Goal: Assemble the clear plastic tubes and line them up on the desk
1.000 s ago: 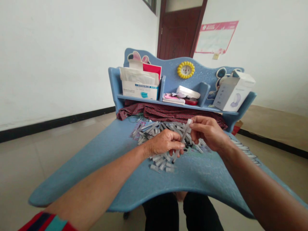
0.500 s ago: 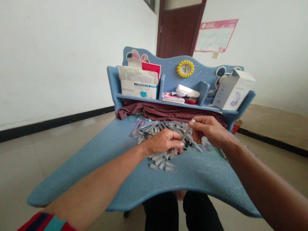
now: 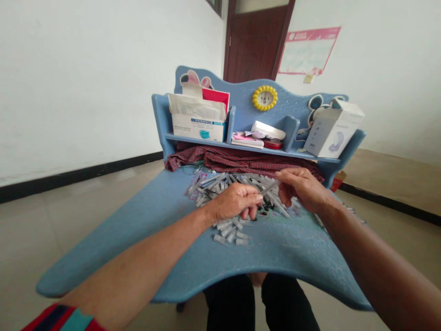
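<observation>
My left hand (image 3: pixel 237 201) pinches one end of a slim, translucent pen barrel (image 3: pixel 268 189) between thumb and fingers. At the other end, my right hand (image 3: pixel 299 185) grips it with closed fingertips. The barrel slants up to the right between both hands, its ends hidden by the fingers. Behind and under the hands spreads a pile of similar pen barrels (image 3: pixel 278 202). Several short clear pen caps (image 3: pixel 227 229) lie in front of my left hand. Small black pieces (image 3: pixel 264 210) sit on the desk between the hands.
The blue desk (image 3: pixel 144 220) has a curved front edge. Checked red cloth (image 3: pixel 234 162) lies along its back, under a shelf (image 3: pixel 292 153) holding a mask box (image 3: pixel 198 126), papers (image 3: pixel 246 140), a red tin (image 3: pixel 273 144) and a white box (image 3: pixel 332 131). A yellow flower clock (image 3: pixel 265 98) hangs above.
The barrel is less steep, and its end no longer shows below my left hand. My right hand has shifted slightly right and down; the white tip at its thumb is hidden.
</observation>
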The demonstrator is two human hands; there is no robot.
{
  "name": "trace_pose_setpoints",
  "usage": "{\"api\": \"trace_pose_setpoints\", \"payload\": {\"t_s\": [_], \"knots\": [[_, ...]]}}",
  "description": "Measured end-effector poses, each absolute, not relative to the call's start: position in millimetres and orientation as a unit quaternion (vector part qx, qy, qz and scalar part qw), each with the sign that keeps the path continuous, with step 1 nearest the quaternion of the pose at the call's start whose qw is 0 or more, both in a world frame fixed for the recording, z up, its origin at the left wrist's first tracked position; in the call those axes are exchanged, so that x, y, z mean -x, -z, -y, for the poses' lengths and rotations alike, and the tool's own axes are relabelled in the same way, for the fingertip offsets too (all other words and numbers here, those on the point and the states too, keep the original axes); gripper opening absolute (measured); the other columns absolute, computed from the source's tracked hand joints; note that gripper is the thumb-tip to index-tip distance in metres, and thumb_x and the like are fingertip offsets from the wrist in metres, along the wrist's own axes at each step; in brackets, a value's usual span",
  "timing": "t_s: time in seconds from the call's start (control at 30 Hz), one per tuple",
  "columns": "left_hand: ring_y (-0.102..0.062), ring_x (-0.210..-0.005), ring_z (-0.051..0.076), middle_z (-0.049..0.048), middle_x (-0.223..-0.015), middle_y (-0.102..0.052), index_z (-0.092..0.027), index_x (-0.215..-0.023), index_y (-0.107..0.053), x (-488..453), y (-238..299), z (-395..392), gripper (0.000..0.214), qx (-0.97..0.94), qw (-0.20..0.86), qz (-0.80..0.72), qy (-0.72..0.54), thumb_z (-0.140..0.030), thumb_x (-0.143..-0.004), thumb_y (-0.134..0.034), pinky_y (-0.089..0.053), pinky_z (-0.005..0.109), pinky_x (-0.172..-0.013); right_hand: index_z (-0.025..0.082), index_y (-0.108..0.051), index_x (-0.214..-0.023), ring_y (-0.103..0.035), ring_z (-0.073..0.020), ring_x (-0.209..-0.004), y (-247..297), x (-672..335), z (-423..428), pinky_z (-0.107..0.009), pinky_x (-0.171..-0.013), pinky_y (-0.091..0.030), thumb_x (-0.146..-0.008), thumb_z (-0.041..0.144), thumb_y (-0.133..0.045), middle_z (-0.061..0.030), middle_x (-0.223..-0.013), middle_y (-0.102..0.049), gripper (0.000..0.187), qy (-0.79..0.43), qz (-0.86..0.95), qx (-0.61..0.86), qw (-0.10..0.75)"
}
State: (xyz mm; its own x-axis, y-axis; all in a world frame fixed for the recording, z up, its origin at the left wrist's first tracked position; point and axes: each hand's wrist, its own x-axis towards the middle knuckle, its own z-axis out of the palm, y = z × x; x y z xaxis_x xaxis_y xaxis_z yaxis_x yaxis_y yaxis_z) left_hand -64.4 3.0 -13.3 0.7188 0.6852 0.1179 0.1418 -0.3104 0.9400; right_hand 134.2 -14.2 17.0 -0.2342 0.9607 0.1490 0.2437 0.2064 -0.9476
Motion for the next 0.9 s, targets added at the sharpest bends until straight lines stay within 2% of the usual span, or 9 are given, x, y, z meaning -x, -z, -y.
{"api": "trace_pose_setpoints", "payload": {"t_s": [0.27, 0.53, 0.9], "knots": [[-0.041, -0.039, 0.005, -0.0014, -0.048, -0.055, -0.015, -0.056, -0.051, 61, 16, 1, 0.032, -0.795, 0.466, -0.287, -0.261, -0.032, -0.083, -0.048, -0.031, 0.017, -0.043, 0.019, -0.046, -0.056, -0.035, -0.0067, -0.026, 14, -130, 21, -0.020, -0.032, -0.022, -0.077, 0.045, -0.056, 0.0050, -0.034, -0.047, 0.035, -0.454, 0.606, 0.423, 0.497], [-0.040, -0.041, 0.006, -0.0019, -0.045, -0.051, -0.015, -0.051, -0.050, 55, 17, 7, 0.035, -0.809, 0.431, -0.294, -0.272, -0.027, -0.083, -0.046, -0.032, 0.019, -0.046, 0.019, -0.048, -0.058, -0.035, -0.0082, -0.025, 25, -127, 28, -0.021, -0.031, -0.024, -0.076, 0.044, -0.059, 0.0051, -0.031, -0.045, 0.033, -0.496, 0.541, 0.404, 0.546], [-0.043, -0.043, 0.007, -0.0020, -0.045, -0.052, -0.016, -0.050, -0.049, 54, 16, 6, 0.033, -0.829, 0.384, -0.320, -0.251, -0.025, -0.082, -0.045, -0.035, 0.019, -0.051, 0.019, -0.048, -0.059, -0.035, -0.0083, -0.025, 42, -124, 24, -0.021, -0.031, -0.025, -0.077, 0.047, -0.056, 0.0055, -0.032, -0.046, 0.034, -0.510, 0.525, 0.411, 0.544]]}}
